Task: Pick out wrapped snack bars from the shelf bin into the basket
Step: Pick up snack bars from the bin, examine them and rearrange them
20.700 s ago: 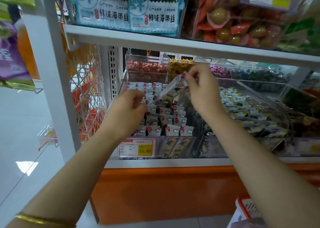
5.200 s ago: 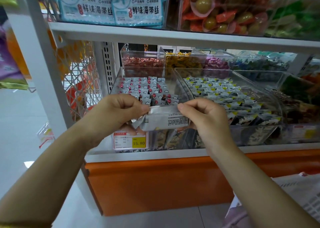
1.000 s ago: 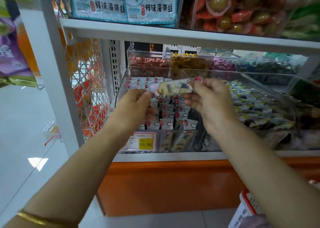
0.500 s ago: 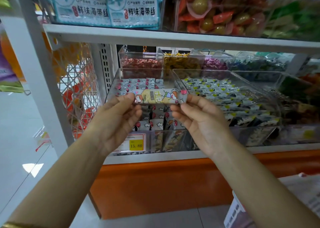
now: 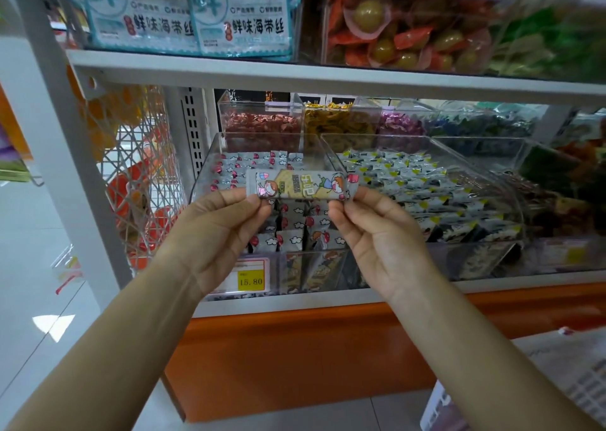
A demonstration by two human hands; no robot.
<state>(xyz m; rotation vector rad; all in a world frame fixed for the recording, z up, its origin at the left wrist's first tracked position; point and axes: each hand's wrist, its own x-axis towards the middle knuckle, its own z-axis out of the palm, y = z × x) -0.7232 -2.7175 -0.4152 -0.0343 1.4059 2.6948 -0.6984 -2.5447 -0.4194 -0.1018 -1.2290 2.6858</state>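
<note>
left hand (image 5: 216,234) and right hand (image 5: 377,237) each pinch one end of a snack bar (image 5: 301,185), held level in front of the shelf bin (image 5: 314,268). i'd release the left and lower it with the right into the basket (image 5: 577,384).

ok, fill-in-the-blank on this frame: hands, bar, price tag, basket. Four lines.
The left hand pinches the ____ end of the silver cartoon-printed wrapped snack bar.
The right hand pinches its other end, holding it ____, not upright, before the clear plastic shelf bin.
The yellow price tag reads ____.
The white plastic basket shows in the lower ____ corner.
Missing: left; horizontal; 15.80; right.
</note>
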